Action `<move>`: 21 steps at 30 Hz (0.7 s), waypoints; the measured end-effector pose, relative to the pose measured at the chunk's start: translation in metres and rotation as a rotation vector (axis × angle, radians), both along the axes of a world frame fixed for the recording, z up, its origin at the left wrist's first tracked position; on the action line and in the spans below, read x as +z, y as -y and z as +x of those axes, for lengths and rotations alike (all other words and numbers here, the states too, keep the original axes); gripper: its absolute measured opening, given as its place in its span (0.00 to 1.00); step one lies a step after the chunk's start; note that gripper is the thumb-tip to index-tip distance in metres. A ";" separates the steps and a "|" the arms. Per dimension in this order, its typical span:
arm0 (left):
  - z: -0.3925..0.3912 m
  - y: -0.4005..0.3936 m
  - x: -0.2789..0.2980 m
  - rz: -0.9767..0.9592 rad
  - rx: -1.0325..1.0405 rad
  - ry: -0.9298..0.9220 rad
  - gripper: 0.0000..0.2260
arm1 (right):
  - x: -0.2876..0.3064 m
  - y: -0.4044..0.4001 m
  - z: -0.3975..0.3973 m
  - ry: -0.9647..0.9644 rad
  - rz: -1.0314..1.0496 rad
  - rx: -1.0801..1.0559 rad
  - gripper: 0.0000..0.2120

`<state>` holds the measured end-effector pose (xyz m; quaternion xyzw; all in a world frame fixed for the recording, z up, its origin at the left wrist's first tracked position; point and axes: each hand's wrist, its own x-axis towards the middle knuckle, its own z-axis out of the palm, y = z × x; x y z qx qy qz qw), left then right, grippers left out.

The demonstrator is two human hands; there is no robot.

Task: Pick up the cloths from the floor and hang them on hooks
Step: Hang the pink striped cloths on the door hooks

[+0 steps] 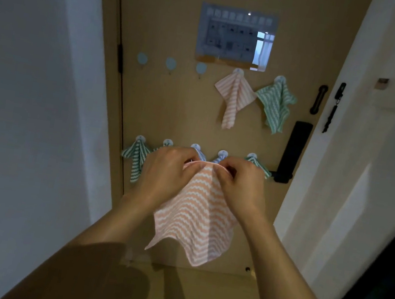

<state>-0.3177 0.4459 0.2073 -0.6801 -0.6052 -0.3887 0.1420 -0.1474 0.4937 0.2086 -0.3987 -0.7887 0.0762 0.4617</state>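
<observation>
**Both hands on the pink cloth, in front of the lower hooks**

You hold a pink-and-white wavy-striped cloth [196,214] up in front of the tan door [166,108]. Your left hand [169,170] and right hand [238,181] sit close together at its top edge, fingers curled in and pinching the fabric between them; the rest of the cloth hangs loose below your wrists, clear of the floor.

The pinched edge sits just below the lower row of round pale-blue hooks [223,153]. That row already carries cloths: a green-and-white striped one [135,160] at the far left, another green one [258,166] at the far right, and blue-striped fabric showing just behind your knuckles. Your hands hide most of the middle ones.

In the upper row, three round hooks [170,63] on the left are bare. To their right hang a second pink-striped cloth [233,98] and a green-striped cloth [276,102], each from its own hook.

Above them a printed sheet [235,36] is stuck to the door, and a black lock and handle [293,151] sit at the door's right edge.
</observation>
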 end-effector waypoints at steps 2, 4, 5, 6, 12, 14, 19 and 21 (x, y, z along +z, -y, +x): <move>-0.009 -0.032 0.005 0.025 0.014 0.015 0.11 | 0.004 -0.038 -0.012 -0.042 0.005 0.022 0.03; -0.018 -0.064 0.012 0.031 0.046 0.015 0.13 | 0.011 -0.077 -0.023 -0.058 0.028 0.025 0.03; -0.023 -0.082 0.016 0.025 0.054 0.023 0.13 | 0.015 -0.096 -0.029 -0.060 0.039 0.029 0.03; -0.028 -0.099 0.021 0.021 0.056 0.038 0.12 | 0.019 -0.115 -0.033 -0.057 0.043 0.037 0.04; -0.058 -0.194 0.050 0.058 0.061 0.177 0.14 | 0.055 -0.220 -0.063 0.035 0.025 0.102 0.07; -0.070 -0.219 0.058 0.099 0.085 0.205 0.12 | 0.067 -0.248 -0.075 0.054 0.018 0.170 0.08; -0.103 -0.278 0.075 0.103 0.163 0.172 0.08 | 0.086 -0.309 -0.106 0.090 0.034 0.233 0.08; -0.116 -0.301 0.078 0.088 0.189 0.155 0.08 | 0.089 -0.333 -0.118 0.105 0.023 0.242 0.07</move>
